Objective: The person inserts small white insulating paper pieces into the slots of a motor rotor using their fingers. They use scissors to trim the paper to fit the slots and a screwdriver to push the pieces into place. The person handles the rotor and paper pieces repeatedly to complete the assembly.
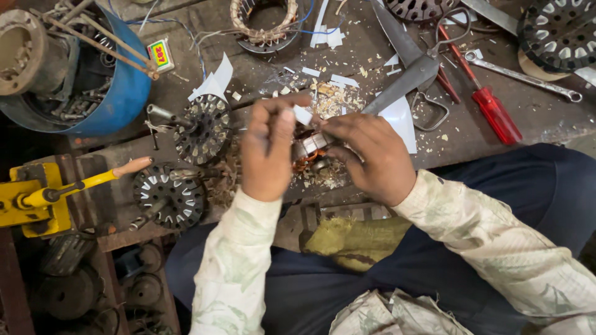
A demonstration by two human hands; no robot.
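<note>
The tabletop (261,74) is a worn, dark wooden surface littered with paper scraps and shavings. At its 10 o'clock stands a blue tub (121,102) of metal parts; large scissors (406,71) and a red-handled screwdriver (490,108) lie toward 2 o'clock. Two slotted rotors (202,129) rest at 9 o'clock of the hands. At centre, the right hand (369,158) has its grip closed around a small motor armature (310,149), while the left hand (268,155) pinches a white paper slip (303,115) just above it.
</note>
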